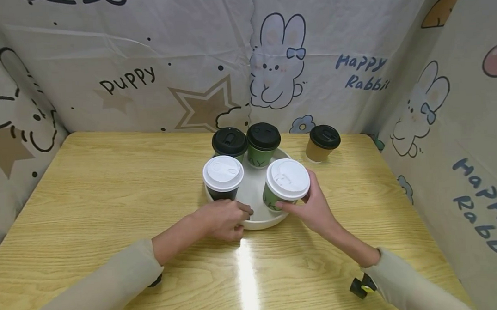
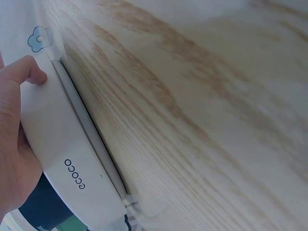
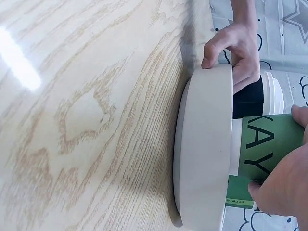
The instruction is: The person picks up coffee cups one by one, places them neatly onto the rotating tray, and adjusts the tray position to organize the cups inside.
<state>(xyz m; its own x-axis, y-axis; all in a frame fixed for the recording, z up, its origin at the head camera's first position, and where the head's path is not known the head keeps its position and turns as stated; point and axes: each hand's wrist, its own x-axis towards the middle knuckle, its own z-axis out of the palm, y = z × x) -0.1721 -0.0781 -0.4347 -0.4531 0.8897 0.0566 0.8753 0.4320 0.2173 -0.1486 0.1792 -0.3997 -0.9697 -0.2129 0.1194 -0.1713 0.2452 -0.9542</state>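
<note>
Wood-grain table (image 1: 108, 189): glossy pale laminate, with a bright glare streak near the front edge.
Tray (image 1: 256, 191): round, white, matte, with a low upright rim; sits mid-table and carries four cups.
Left hand (image 1: 222, 219): fingers curled over the tray's near rim, thumb on top, bracing it.
Right hand (image 1: 313, 207): fingers and thumb wrapped round the green cup (image 1: 277, 197) at the tray's front right; whether its base rests on the tray or is just lifted I cannot tell.
Handling note: grip the paper wall low and lightly, keep the cup upright, and hold the tray down so that it does not slide.
Lids: two white domed plastic in front, two black behind.
Dark cup (image 1: 222, 184): front left, white lid.
Brown cup (image 1: 320, 145): off the tray, right rear, black lid.
Backdrop (image 1: 144, 62): wrinkled printed cloth.
</note>
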